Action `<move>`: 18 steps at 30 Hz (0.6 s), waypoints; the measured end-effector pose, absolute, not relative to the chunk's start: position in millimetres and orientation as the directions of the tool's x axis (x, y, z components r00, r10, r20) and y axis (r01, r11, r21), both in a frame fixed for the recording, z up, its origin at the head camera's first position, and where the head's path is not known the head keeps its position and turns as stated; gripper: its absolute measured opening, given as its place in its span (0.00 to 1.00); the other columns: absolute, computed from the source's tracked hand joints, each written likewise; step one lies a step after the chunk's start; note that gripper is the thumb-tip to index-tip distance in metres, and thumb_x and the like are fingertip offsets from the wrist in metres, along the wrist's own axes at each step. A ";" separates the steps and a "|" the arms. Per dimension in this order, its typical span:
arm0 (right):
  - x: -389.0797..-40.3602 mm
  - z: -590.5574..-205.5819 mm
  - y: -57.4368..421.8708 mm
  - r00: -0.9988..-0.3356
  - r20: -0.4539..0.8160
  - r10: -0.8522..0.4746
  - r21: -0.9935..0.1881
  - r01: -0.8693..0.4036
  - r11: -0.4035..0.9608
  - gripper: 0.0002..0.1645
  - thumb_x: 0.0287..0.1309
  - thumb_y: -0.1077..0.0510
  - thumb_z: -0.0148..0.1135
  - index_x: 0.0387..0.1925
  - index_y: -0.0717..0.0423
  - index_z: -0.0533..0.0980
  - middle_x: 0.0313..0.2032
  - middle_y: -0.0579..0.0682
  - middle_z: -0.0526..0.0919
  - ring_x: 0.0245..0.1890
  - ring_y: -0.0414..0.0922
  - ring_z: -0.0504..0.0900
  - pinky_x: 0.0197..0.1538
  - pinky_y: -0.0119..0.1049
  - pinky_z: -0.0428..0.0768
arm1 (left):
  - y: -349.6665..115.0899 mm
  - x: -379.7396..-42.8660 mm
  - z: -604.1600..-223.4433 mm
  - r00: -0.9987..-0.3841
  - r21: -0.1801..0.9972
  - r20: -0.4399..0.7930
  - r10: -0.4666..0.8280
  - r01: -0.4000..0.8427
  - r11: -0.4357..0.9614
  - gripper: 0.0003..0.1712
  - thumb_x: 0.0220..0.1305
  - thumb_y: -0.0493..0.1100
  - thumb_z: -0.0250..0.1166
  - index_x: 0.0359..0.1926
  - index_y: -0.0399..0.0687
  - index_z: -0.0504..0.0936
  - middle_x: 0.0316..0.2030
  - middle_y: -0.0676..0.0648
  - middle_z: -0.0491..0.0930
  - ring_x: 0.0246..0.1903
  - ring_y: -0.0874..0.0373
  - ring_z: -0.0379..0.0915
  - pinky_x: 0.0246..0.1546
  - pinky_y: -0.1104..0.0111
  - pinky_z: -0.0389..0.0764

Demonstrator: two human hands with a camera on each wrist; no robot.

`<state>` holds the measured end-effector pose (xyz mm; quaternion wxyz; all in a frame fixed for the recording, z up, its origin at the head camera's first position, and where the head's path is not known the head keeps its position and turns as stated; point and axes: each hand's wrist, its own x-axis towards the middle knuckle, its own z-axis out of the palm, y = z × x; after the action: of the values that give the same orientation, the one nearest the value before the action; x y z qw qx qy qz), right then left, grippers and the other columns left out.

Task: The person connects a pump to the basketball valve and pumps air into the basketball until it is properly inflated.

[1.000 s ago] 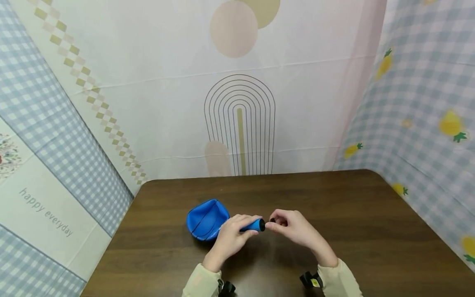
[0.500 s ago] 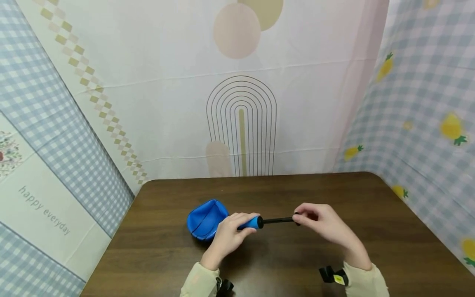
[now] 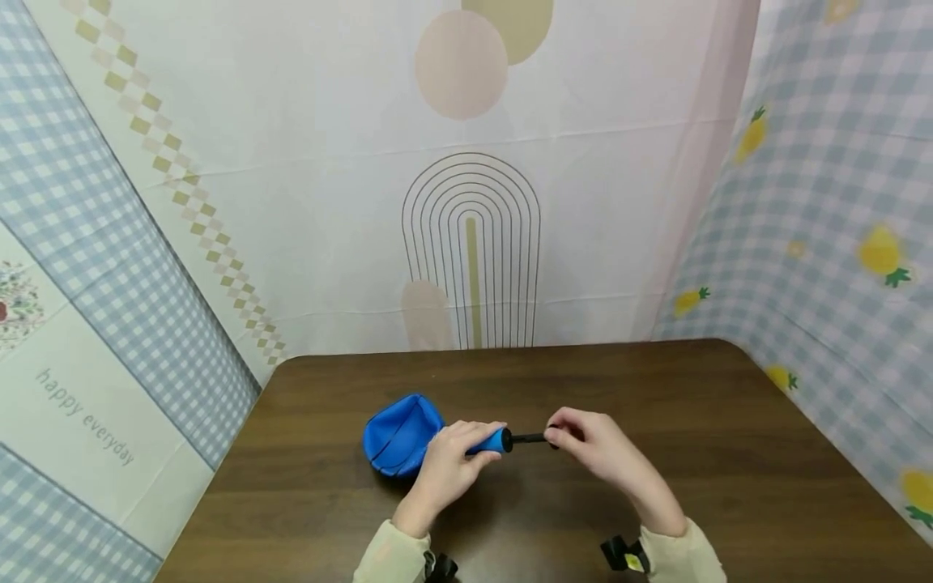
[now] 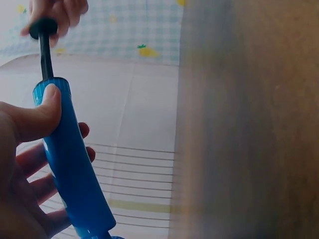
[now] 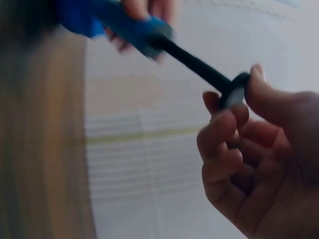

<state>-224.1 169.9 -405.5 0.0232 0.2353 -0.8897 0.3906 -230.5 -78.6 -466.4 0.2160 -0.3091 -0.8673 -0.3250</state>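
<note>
My left hand (image 3: 450, 465) grips the blue barrel of a hand pump (image 4: 79, 169), thumb along one side and fingers round the other. From the barrel's end a black rod (image 3: 528, 438) sticks out partway to the right. With thumb and fingers, my right hand (image 3: 601, 449) pinches the round black handle (image 5: 235, 90) at the rod's end. A slack, dented blue ball (image 3: 402, 436) with black seam lines lies at the pump's other end, left of my left hand. The joint between pump and ball is mostly hidden by that hand in the head view.
Under both hands is a dark brown wooden table (image 3: 328, 518). A pale printed cloth (image 3: 328, 243) hangs behind its far edge, with checked cloths (image 3: 816, 267) at the sides. Each wrist wears a black camera strap (image 3: 625, 554).
My right hand first drew the black rod well out to the right, then moved back left, pushing it partway in. The left hand and ball stay nearly in place.
</note>
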 end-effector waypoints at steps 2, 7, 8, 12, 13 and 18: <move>-224.6 -412.5 159.4 -0.886 0.222 -0.408 -0.680 -0.440 0.586 0.09 0.66 0.53 0.58 0.35 0.53 0.79 0.22 0.43 0.75 0.19 0.31 0.66 0.23 0.28 0.69 | -76.9 -228.8 -467.5 -0.708 0.417 0.583 0.399 0.681 0.601 0.24 0.58 0.45 0.70 0.57 0.59 0.81 0.45 0.54 0.86 0.44 0.60 0.80 0.46 0.63 0.80; -224.8 -427.5 140.6 -0.894 0.202 -0.401 -0.686 -0.421 0.594 0.10 0.68 0.53 0.56 0.35 0.53 0.78 0.20 0.44 0.74 0.17 0.31 0.66 0.22 0.28 0.69 | -72.5 -226.3 -471.5 -0.712 0.398 0.586 0.387 0.669 0.628 0.24 0.56 0.45 0.71 0.55 0.58 0.82 0.44 0.54 0.86 0.44 0.59 0.80 0.46 0.61 0.79; -224.6 -429.1 138.4 -0.898 0.197 -0.394 -0.693 -0.412 0.592 0.10 0.69 0.53 0.55 0.36 0.54 0.78 0.19 0.44 0.74 0.17 0.31 0.67 0.22 0.28 0.69 | -71.4 -226.1 -472.2 -0.719 0.406 0.583 0.378 0.661 0.630 0.24 0.56 0.45 0.71 0.55 0.58 0.82 0.44 0.54 0.86 0.44 0.59 0.80 0.46 0.61 0.79; -223.8 -430.5 135.8 -0.919 0.195 -0.343 -0.716 -0.372 0.590 0.13 0.69 0.49 0.53 0.40 0.53 0.79 0.19 0.45 0.74 0.16 0.33 0.69 0.23 0.29 0.70 | -66.8 -226.8 -472.9 -0.753 0.468 0.565 0.338 0.630 0.620 0.23 0.58 0.46 0.69 0.56 0.58 0.81 0.45 0.54 0.86 0.43 0.59 0.80 0.46 0.63 0.80; -223.9 -430.0 136.1 -0.919 0.203 -0.338 -0.717 -0.374 0.588 0.14 0.69 0.48 0.54 0.40 0.53 0.79 0.19 0.44 0.74 0.17 0.33 0.68 0.23 0.29 0.70 | -66.5 -227.0 -472.8 -0.761 0.484 0.557 0.331 0.622 0.616 0.23 0.59 0.46 0.69 0.56 0.58 0.81 0.46 0.54 0.86 0.43 0.59 0.80 0.45 0.64 0.80; -224.8 -425.5 144.4 -0.888 0.252 -0.385 -0.694 -0.443 0.567 0.15 0.62 0.46 0.63 0.39 0.53 0.79 0.21 0.40 0.74 0.19 0.30 0.67 0.24 0.27 0.69 | -67.6 -227.5 -472.0 -0.787 0.517 0.524 0.325 0.597 0.613 0.21 0.59 0.46 0.68 0.56 0.60 0.81 0.46 0.55 0.85 0.44 0.59 0.80 0.45 0.64 0.81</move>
<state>-224.8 144.4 -425.5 0.0359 0.2342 -0.8844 0.4021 -227.5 -67.6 -472.0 0.1931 -0.2628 -0.8772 -0.3524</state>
